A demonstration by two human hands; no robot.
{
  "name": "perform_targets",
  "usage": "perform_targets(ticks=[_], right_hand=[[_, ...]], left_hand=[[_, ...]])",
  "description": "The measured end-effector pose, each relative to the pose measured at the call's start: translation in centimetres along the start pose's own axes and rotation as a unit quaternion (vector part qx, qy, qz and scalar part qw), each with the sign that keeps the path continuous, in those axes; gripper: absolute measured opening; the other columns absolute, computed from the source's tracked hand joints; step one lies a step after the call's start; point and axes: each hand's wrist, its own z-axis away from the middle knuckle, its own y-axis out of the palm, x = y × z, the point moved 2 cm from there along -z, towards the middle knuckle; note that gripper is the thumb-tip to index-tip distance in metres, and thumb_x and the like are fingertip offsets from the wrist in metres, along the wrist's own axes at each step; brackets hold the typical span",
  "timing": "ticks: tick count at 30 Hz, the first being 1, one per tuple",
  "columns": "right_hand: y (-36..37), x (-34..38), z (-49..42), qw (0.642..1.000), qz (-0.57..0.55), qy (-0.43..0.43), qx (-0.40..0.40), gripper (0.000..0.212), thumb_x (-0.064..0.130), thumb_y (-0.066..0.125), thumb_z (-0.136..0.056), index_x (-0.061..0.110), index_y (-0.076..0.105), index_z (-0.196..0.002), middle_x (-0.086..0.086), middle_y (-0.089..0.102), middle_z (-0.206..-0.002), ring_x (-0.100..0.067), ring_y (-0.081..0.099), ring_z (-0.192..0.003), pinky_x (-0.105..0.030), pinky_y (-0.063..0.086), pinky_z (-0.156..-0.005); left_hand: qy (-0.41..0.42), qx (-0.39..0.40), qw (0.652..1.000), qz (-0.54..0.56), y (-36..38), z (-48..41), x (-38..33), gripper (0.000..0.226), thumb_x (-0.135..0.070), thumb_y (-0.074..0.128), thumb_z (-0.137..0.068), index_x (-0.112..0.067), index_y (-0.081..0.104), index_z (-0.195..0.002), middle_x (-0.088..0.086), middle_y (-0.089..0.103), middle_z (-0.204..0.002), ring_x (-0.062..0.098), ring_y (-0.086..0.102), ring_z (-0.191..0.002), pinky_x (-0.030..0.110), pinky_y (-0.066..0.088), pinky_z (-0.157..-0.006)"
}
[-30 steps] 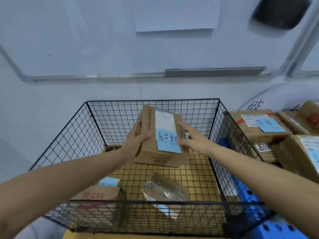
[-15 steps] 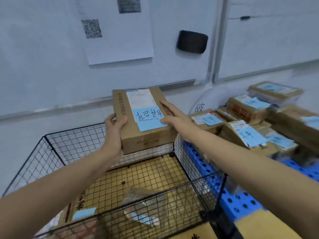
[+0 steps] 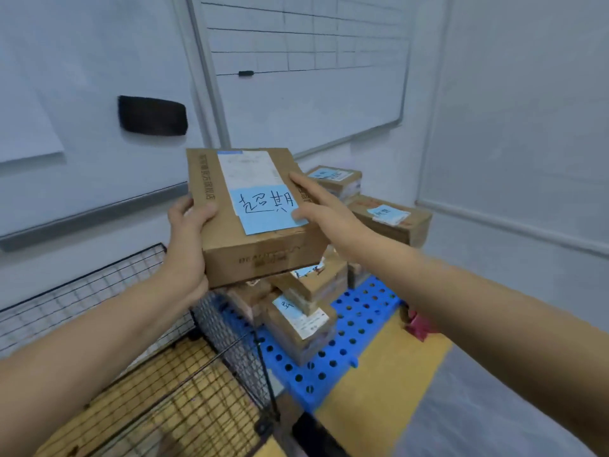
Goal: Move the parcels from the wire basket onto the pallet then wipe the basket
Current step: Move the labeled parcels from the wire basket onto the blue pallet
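Gripping the parcel (image 3: 257, 219) by its left edge with the left hand (image 3: 188, 239), thumb curled on top; bracing the right side with the right hand (image 3: 324, 209), fingers straight. Held high over the pallet (image 3: 361, 328), at its edge by the wire basket (image 3: 230, 328). Left fingertips hidden underneath.

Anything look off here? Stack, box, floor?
Mostly the stack: the parcels on the blue pallet lie askew, tilted and turned at different angles rather than squared up. A pink thing sits on the floor by the pallet's edge; too blurred to identify. The held box looks intact.
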Motion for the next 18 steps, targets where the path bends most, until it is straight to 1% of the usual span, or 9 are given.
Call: perform_targets(ticks=[2, 4, 5, 7, 10, 12, 13, 15, 18], right_hand=[[-3.6, -1.0, 0.7, 1.0, 0.014, 0.003, -0.011, 0.059, 0.009, 0.048, -0.089, 0.032, 0.033, -0.141, 0.018, 0.046, -0.116, -0.002, 0.049, -0.101, -0.029, 0.042, -0.094], [-7.3, -2.6, 1.2, 0.999, 0.026, 0.013, -0.021, 0.059, 0.009, 0.049, -0.088, 0.035, 0.034, -0.14, 0.021, 0.042, -0.114, 0.0, 0.045, -0.1, -0.021, 0.037, -0.088], [-9.2, -3.5, 1.4, 0.999, 0.033, 0.02, -0.022, 0.06, 0.01, 0.049, -0.088, 0.036, 0.034, -0.139, 0.021, 0.039, -0.117, 0.001, 0.042, -0.102, -0.017, 0.036, -0.084], [-13.0, -5.3, 1.6, 0.998, 0.049, 0.034, -0.023, 0.061, 0.011, 0.051, -0.087, 0.038, 0.034, -0.139, 0.02, 0.037, -0.12, 0.003, 0.041, -0.101, -0.012, 0.035, -0.079], [-18.1, -8.2, 1.5, 0.996, 0.071, 0.059, -0.023, 0.063, 0.019, 0.055, -0.082, 0.043, 0.035, -0.137, 0.019, 0.039, -0.125, -0.003, 0.043, -0.107, -0.02, 0.038, -0.085], [-20.6, -9.6, 1.3, 0.995, 0.074, 0.071, -0.013, 0.067, 0.023, 0.057, -0.076, 0.044, 0.035, -0.136, 0.018, 0.041, -0.124, -0.002, 0.044, -0.105, -0.017, 0.038, -0.083], [-21.6, -10.3, 1.1, 0.994, 0.074, 0.079, -0.004, 0.071, 0.027, 0.057, -0.07, 0.045, 0.035, -0.135, 0.018, 0.041, -0.124, -0.001, 0.045, -0.104, -0.016, 0.037, -0.081], [-23.2, -11.6, 0.8, 0.993, 0.072, 0.093, 0.014, 0.076, 0.031, 0.053, -0.062, 0.048, 0.034, -0.134, 0.017, 0.04, -0.129, -0.004, 0.045, -0.11, -0.018, 0.037, -0.082], [-24.8, -13.7, -0.2, 0.991, 0.062, 0.109, 0.044, 0.076, 0.029, 0.052, -0.062, 0.046, 0.035, -0.134, 0.013, 0.036, -0.139, -0.01, 0.041, -0.118, -0.02, 0.04, -0.087]], left_hand=[[-0.013, -0.005, 1.0, 0.016, 3.3, -0.4, 1.9, 0.062, -0.033, 0.059, -0.079, -0.016, 0.036, -0.134, 0.009, 0.06, -0.123, 0.027, 0.063, -0.1, 0.037, 0.055, -0.072], [-0.022, -0.02, 0.999, 0.031, 6.7, -0.7, 4.2, 0.043, -0.025, 0.055, -0.089, -0.017, 0.039, -0.128, 0.008, 0.061, -0.114, 0.02, 0.064, -0.085, 0.032, 0.053, -0.065], [-0.031, -0.02, 0.999, 0.039, 8.5, -0.7, 5.5, 0.04, -0.022, 0.052, -0.091, -0.017, 0.039, -0.128, 0.009, 0.062, -0.11, 0.018, 0.063, -0.08, 0.031, 0.052, -0.063], [-0.051, -0.011, 0.998, 0.047, 12.0, -0.8, 8.1, 0.042, -0.022, 0.051, -0.091, -0.016, 0.039, -0.131, 0.01, 0.063, -0.108, 0.019, 0.063, -0.08, 0.032, 0.05, -0.064], [-0.077, -0.012, 0.996, 0.052, 16.5, -0.8, 11.7, 0.045, -0.024, 0.052, -0.091, -0.02, 0.037, -0.134, 0.005, 0.064, -0.105, 0.021, 0.062, -0.084, 0.04, 0.052, -0.075], [-0.087, -0.02, 0.995, 0.05, 18.9, -0.8, 13.6, 0.047, -0.025, 0.052, -0.092, -0.022, 0.035, -0.135, 0.005, 0.063, -0.107, 0.022, 0.062, -0.089, 0.044, 0.051, -0.084], [-0.09, -0.026, 0.994, 0.047, 19.9, -0.7, 14.4, 0.046, -0.025, 0.053, -0.092, -0.023, 0.036, -0.134, 0.005, 0.063, -0.107, 0.022, 0.062, -0.089, 0.043, 0.051, -0.083], [-0.097, -0.053, 0.993, 0.037, 21.4, -0.5, 15.6, 0.041, -0.024, 0.053, -0.091, -0.024, 0.038, -0.13, 0.004, 0.064, -0.106, 0.021, 0.063, -0.086, 0.038, 0.052, -0.073], [-0.115, -0.084, 0.989, 0.027, 23.0, -0.6, 17.2, 0.042, -0.023, 0.053, -0.092, -0.026, 0.037, -0.131, 0.008, 0.062, -0.115, 0.023, 0.063, -0.089, 0.035, 0.051, -0.068]])
